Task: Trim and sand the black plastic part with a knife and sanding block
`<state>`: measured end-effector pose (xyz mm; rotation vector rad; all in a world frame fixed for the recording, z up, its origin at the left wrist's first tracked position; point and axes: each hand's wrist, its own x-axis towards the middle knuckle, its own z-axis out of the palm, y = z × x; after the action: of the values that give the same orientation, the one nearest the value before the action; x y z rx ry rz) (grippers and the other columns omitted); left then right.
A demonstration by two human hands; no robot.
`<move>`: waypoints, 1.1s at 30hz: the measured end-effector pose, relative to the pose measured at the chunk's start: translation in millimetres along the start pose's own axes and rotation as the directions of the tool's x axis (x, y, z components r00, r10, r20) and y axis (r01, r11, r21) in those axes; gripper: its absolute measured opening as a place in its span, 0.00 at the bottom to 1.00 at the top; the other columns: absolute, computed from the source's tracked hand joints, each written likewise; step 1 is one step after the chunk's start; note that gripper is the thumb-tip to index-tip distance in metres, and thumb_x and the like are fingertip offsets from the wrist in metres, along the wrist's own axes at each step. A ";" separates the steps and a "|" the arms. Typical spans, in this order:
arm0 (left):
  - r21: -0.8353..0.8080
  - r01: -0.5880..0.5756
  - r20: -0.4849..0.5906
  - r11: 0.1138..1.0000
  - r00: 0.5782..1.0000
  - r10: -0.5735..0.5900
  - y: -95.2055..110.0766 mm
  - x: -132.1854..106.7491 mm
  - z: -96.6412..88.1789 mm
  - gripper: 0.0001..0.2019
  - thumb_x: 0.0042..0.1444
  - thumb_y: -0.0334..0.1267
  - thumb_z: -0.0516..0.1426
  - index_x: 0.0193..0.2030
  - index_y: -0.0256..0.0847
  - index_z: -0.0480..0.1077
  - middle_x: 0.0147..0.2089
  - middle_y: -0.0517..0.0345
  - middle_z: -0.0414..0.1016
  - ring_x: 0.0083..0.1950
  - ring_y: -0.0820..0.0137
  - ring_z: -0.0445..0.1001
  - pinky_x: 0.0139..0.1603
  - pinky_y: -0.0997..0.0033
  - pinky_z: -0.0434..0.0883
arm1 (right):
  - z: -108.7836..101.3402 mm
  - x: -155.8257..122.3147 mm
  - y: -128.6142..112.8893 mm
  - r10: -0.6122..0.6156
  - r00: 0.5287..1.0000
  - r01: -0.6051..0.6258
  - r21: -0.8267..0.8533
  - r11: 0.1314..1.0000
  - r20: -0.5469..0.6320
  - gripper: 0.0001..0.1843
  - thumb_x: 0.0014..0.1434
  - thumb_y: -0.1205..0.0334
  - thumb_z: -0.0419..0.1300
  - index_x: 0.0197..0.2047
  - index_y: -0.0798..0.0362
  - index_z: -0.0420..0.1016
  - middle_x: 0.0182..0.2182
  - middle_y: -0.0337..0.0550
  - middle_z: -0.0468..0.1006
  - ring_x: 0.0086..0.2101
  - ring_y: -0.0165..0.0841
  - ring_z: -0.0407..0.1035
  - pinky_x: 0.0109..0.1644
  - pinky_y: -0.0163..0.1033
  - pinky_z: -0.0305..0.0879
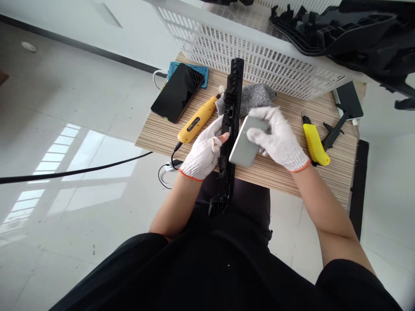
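Observation:
My left hand (205,151), in a white knit glove with the thumb tip bare, is closed around a long black plastic part (231,116). The part runs from over the table down toward my lap, ribs and recesses along its length. In my gloved right hand (275,137) is a flat pale grey block with rounded corners (247,144), pinched between thumb and fingers. Its left edge is close beside the black part; whether they touch I cannot tell. Behind the part lies a grey cloth (256,99). A yellow corded pen-shaped tool (198,120) rests left of my left hand.
A white slatted basket (207,39) with large black plastic parts (340,32) stands along the wood-grain table's (340,172) back. A dark phone (178,92) overlaps a blue device (204,75) at left. Right: a yellow-handled knife (314,142), black calipers (335,131), another dark device (349,100).

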<state>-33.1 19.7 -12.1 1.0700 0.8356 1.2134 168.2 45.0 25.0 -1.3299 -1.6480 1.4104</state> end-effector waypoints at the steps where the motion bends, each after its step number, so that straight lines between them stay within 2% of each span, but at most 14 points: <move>1: -0.009 0.009 -0.002 1.000 1.000 -0.009 -0.2 -0.1 0.5 0.26 0.64 0.54 0.64 0.64 0.44 0.77 0.71 0.47 0.77 0.77 0.48 0.69 0.80 0.45 0.66 | 1.5 -1.1 0.0 0.046 0.992 -0.046 0.001 0.999 0.119 0.28 0.62 0.51 0.71 0.62 0.47 0.72 0.46 0.44 0.81 0.28 0.29 0.71 0.22 0.34 0.71; 3: -0.028 0.022 -0.009 0.999 1.000 -0.022 -0.9 -0.1 1.1 0.27 0.64 0.56 0.64 0.65 0.44 0.77 0.70 0.46 0.78 0.77 0.47 0.70 0.79 0.44 0.67 | 5.9 -1.9 2.3 0.080 0.968 -0.076 -0.026 0.997 0.240 0.27 0.60 0.52 0.73 0.60 0.46 0.74 0.43 0.41 0.81 0.27 0.28 0.70 0.22 0.34 0.71; 4: -0.033 0.023 -0.011 0.999 1.000 -0.023 -1.4 0.2 1.2 0.27 0.64 0.56 0.64 0.65 0.44 0.77 0.70 0.47 0.78 0.76 0.47 0.71 0.79 0.44 0.67 | 7.6 -1.2 4.3 0.064 0.978 -0.057 -0.039 0.998 0.197 0.27 0.60 0.53 0.73 0.59 0.46 0.74 0.44 0.42 0.81 0.28 0.29 0.71 0.23 0.34 0.72; 6: -0.034 0.018 -0.015 0.999 1.000 -0.019 -3.0 1.1 0.7 0.27 0.63 0.54 0.65 0.65 0.46 0.77 0.70 0.49 0.78 0.74 0.49 0.73 0.80 0.43 0.66 | 8.1 2.1 8.0 -0.008 1.000 0.007 -0.050 0.999 -0.016 0.28 0.62 0.51 0.72 0.62 0.45 0.72 0.48 0.43 0.80 0.32 0.30 0.73 0.25 0.34 0.74; 8: -0.021 0.011 -0.022 1.000 1.000 -0.011 -4.6 2.0 -0.3 0.26 0.62 0.53 0.66 0.65 0.48 0.78 0.69 0.52 0.79 0.72 0.51 0.75 0.80 0.44 0.66 | 3.5 6.2 9.4 -0.050 0.981 0.042 -0.045 0.998 -0.187 0.30 0.64 0.47 0.70 0.65 0.43 0.69 0.49 0.45 0.80 0.34 0.31 0.75 0.26 0.33 0.75; 9: -0.018 0.008 -0.025 1.000 1.000 -0.008 -5.2 2.3 -0.8 0.26 0.61 0.53 0.66 0.65 0.49 0.78 0.69 0.53 0.79 0.72 0.52 0.75 0.80 0.44 0.66 | -0.4 7.8 9.0 -0.043 0.977 0.037 -0.032 0.999 -0.211 0.31 0.65 0.45 0.69 0.66 0.43 0.68 0.49 0.44 0.80 0.33 0.31 0.74 0.26 0.33 0.74; 15: -0.070 0.011 -0.016 0.997 1.000 -0.012 -3.6 0.1 -0.4 0.23 0.62 0.49 0.67 0.61 0.44 0.78 0.68 0.49 0.79 0.74 0.50 0.73 0.77 0.48 0.70 | -18.1 5.3 0.6 0.062 0.998 -0.063 0.064 0.996 0.012 0.31 0.63 0.42 0.72 0.63 0.45 0.71 0.43 0.40 0.80 0.25 0.26 0.68 0.25 0.34 0.72; 21: 0.002 0.005 -0.019 1.000 1.000 -0.005 -2.2 0.0 1.9 0.28 0.64 0.58 0.64 0.64 0.44 0.76 0.68 0.45 0.79 0.76 0.47 0.71 0.75 0.46 0.71 | 2.4 1.3 6.9 0.076 0.949 -0.088 0.026 0.996 0.307 0.27 0.60 0.50 0.74 0.60 0.45 0.77 0.36 0.37 0.79 0.26 0.29 0.68 0.26 0.38 0.73; 23: 0.002 0.013 -0.024 1.000 1.000 -0.013 -2.0 0.6 2.1 0.29 0.64 0.59 0.63 0.66 0.45 0.76 0.68 0.46 0.79 0.75 0.47 0.72 0.75 0.45 0.72 | 5.0 3.8 8.9 0.068 0.968 -0.069 -0.008 0.998 0.242 0.26 0.61 0.52 0.73 0.61 0.44 0.77 0.38 0.38 0.80 0.27 0.30 0.69 0.28 0.38 0.74; 26: 0.008 0.002 -0.030 1.000 1.000 -0.002 -1.3 1.1 2.0 0.28 0.63 0.58 0.63 0.66 0.49 0.77 0.69 0.49 0.79 0.74 0.49 0.73 0.77 0.45 0.70 | 0.7 6.9 7.0 0.006 0.999 -0.005 0.015 1.000 -0.036 0.31 0.64 0.47 0.70 0.67 0.43 0.71 0.46 0.41 0.80 0.30 0.31 0.73 0.29 0.38 0.75; 27: 0.016 -0.003 -0.033 1.000 0.999 0.004 -1.1 1.0 2.0 0.28 0.63 0.58 0.64 0.66 0.49 0.77 0.69 0.50 0.79 0.74 0.49 0.72 0.77 0.45 0.69 | -0.8 6.7 5.5 0.004 0.998 -0.002 0.029 1.000 -0.066 0.32 0.65 0.46 0.70 0.67 0.43 0.70 0.47 0.41 0.80 0.30 0.30 0.72 0.28 0.38 0.75; 28: 0.023 -0.006 -0.034 1.000 0.999 0.007 -0.9 0.9 1.9 0.29 0.63 0.59 0.64 0.66 0.48 0.77 0.69 0.49 0.79 0.75 0.49 0.72 0.78 0.45 0.69 | -1.5 5.7 4.1 0.015 0.999 -0.014 0.039 0.999 -0.030 0.33 0.64 0.45 0.71 0.67 0.43 0.70 0.47 0.41 0.80 0.28 0.29 0.71 0.27 0.37 0.74; 31: 0.024 0.006 -0.033 1.000 0.999 -0.005 -0.7 0.4 1.9 0.30 0.63 0.61 0.63 0.66 0.46 0.77 0.68 0.47 0.80 0.77 0.47 0.70 0.77 0.44 0.69 | 2.6 1.5 2.5 0.085 0.961 -0.089 0.002 0.996 0.262 0.29 0.60 0.48 0.74 0.61 0.46 0.75 0.42 0.40 0.81 0.24 0.27 0.68 0.23 0.37 0.72; 33: 0.017 0.014 -0.029 1.000 0.999 -0.013 -0.8 0.4 1.9 0.30 0.64 0.61 0.62 0.66 0.46 0.76 0.67 0.46 0.80 0.76 0.46 0.70 0.77 0.43 0.69 | 6.2 1.0 4.6 0.072 0.960 -0.064 -0.041 0.997 0.270 0.26 0.60 0.51 0.74 0.59 0.47 0.76 0.44 0.41 0.82 0.26 0.28 0.70 0.26 0.38 0.74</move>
<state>-31.0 19.7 -12.2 1.0612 0.8761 1.2150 163.8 43.4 18.9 -1.2656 -1.8208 1.6753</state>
